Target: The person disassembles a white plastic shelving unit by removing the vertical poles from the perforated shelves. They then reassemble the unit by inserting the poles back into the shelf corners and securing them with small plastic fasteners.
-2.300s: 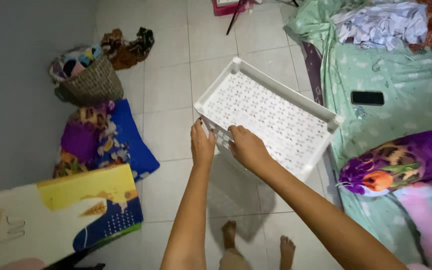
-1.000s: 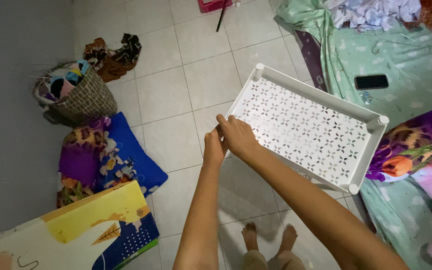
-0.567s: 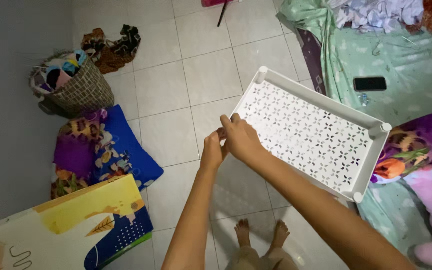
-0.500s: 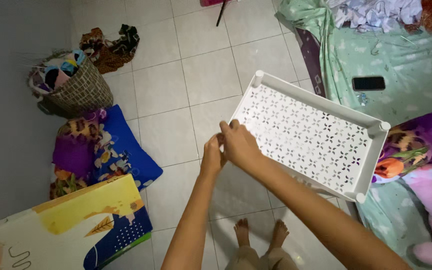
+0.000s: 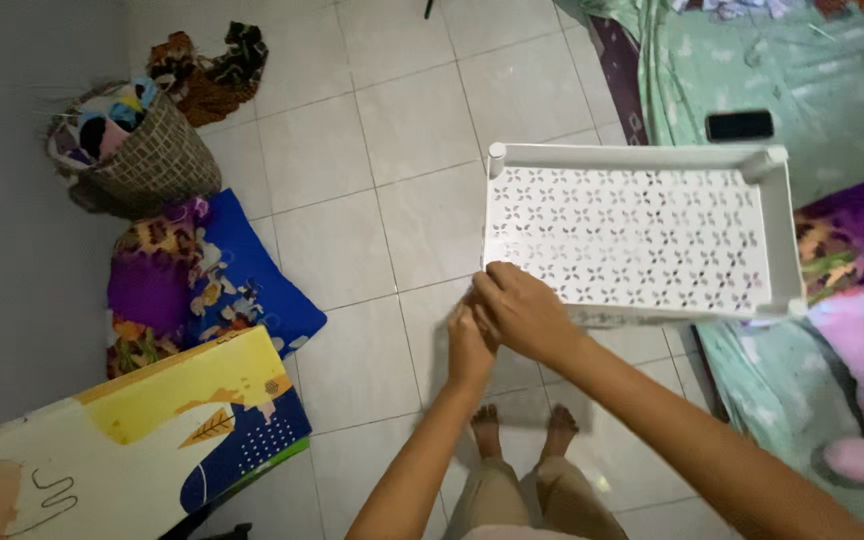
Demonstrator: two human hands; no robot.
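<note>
**Gripping a white tray over tiled floor**

Holding a perforated white plastic tray (image 5: 632, 235) at its near left corner, right hand (image 5: 522, 312) fingers curled on the rim, left hand (image 5: 469, 345) pinching beneath, above the tiled floor (image 5: 372, 150) beside a green mattress (image 5: 752, 70).

Floor: pale square tiles (image 5: 352, 150).
Wall: grey (image 5: 2, 250), left side.
Bedding: green sheet (image 5: 752, 70), right side.
Floor items: woven basket (image 5: 147, 160), patterned cushion (image 5: 202, 285).
Light: dim, even.
</note>
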